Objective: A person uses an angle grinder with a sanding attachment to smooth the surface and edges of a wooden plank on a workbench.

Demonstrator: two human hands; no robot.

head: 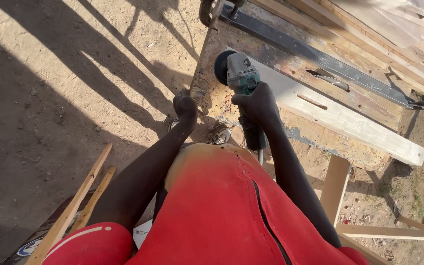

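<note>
My right hand (pixel 257 104) grips the green-and-grey body of an angle grinder (pixel 241 73). Its dark disc (pixel 220 67) sits at the near end of a pale wooden plank (pixel 349 120). The plank lies along a worn table-saw bench (pixel 290 73). My left hand (pixel 185 106) is closed on the bench's near left corner, beside the grinder. The grinder's dark handle runs down from my right hand toward my red shirt (pixel 222 206).
A saw blade (pixel 327 77) pokes up through the bench top beyond the plank, next to a long black metal rail (pixel 315 56). Timber boards (pixel 393 34) are stacked at the upper right. Two wooden strips (pixel 77 203) lie on the sandy ground at lower left.
</note>
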